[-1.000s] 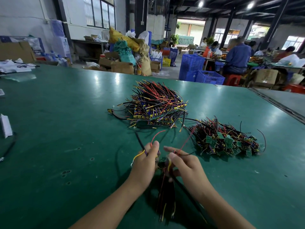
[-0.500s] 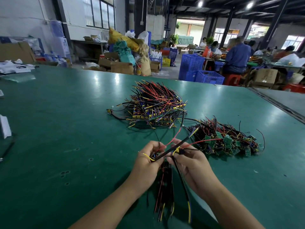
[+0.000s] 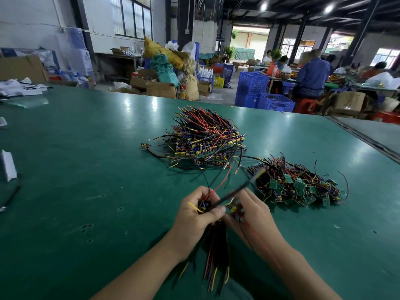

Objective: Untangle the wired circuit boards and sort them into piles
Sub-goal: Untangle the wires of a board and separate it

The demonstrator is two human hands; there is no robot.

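L hand (image 3: 194,215) & R hand (image 3: 255,213) fingers grip black-red-yellow wire bundle (image 3: 216,250) near green-board pile (image 3: 298,187); advise slow, untwisting pulls.

My left grip (image 3: 195,215) and right grip (image 3: 253,217) both pinch a bundle of wired boards (image 3: 216,252) above the green tabletop (image 3: 86,169). A stacked pile (image 3: 207,137) lies ahead, with a tangled pile (image 3: 298,187) to its right.

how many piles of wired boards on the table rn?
2. The larger pile is in the middle of the table; the smaller pile lies right of it. A further bunch is gripped by the left hand and right hand.
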